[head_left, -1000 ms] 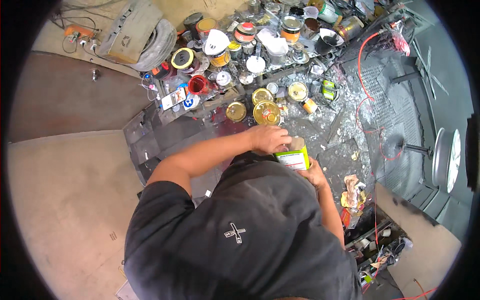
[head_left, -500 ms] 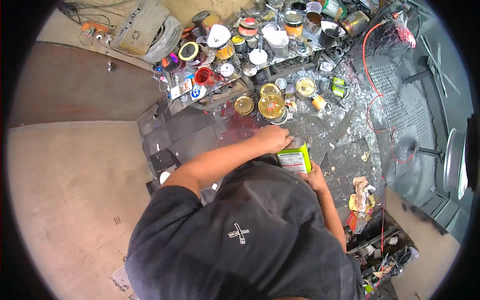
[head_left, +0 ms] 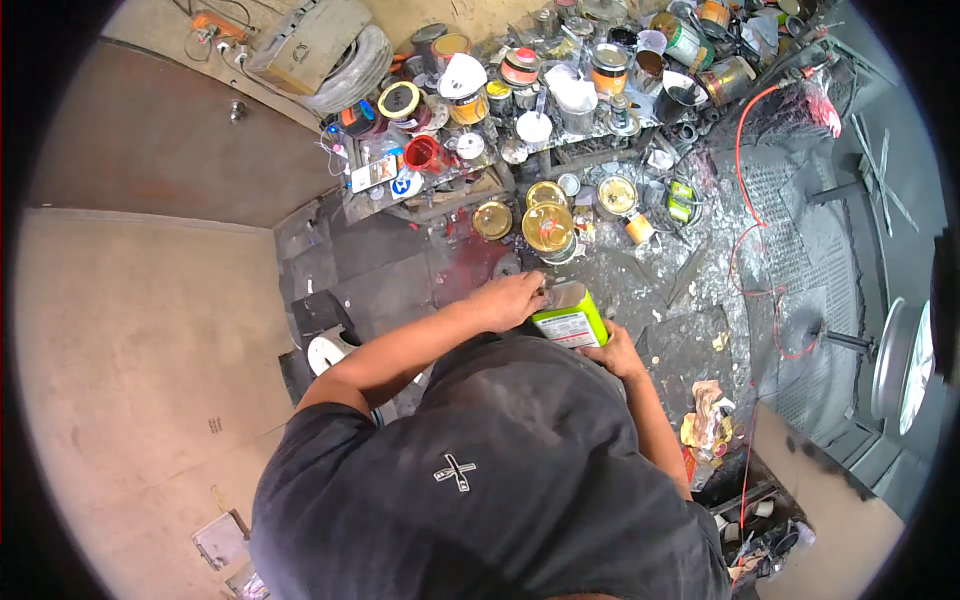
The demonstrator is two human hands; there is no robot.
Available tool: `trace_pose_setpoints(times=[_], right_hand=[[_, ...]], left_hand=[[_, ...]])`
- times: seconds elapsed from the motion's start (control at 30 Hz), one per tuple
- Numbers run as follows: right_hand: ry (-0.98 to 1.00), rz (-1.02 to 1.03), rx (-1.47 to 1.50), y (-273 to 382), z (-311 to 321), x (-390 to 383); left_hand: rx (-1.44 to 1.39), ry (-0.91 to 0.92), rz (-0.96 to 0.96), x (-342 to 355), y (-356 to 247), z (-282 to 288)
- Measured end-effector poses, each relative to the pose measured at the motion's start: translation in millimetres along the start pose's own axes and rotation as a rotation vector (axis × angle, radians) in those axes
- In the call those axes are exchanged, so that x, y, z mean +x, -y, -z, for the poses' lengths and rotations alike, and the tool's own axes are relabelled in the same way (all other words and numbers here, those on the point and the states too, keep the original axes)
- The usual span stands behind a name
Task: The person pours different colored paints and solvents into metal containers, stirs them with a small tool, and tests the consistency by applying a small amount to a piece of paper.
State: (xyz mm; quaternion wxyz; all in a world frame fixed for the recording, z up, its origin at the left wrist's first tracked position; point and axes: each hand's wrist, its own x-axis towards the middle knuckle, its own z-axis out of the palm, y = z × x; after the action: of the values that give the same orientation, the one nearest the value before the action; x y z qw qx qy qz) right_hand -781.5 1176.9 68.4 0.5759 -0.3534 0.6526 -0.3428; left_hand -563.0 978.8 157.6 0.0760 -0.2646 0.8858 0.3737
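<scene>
Stained floor [head_left: 385,250] fills mid-frame, a cluttered bench [head_left: 580,135] the upper centre, a brown panel [head_left: 150,140] the upper left. At centre, the right hand [head_left: 615,352] grips the green can [head_left: 570,326] low on its right side; the left hand [head_left: 512,302] curls its fingers at the top, grip unclear.

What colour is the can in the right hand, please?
The can has bright green sides and a white label: best in head view.
</scene>
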Motion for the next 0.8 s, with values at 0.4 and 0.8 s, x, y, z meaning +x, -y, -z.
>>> trace_pose_setpoints(times=[0.4,0.8], right_hand=[[0.036,-0.074,-0.02,69,-46,96],[0.32,0.227,-0.362,195,-94,230]], left_hand=[[-1.056,-0.071,0.151,8,145,98],[-0.236,-0.128,-0.058,-17,208,168]])
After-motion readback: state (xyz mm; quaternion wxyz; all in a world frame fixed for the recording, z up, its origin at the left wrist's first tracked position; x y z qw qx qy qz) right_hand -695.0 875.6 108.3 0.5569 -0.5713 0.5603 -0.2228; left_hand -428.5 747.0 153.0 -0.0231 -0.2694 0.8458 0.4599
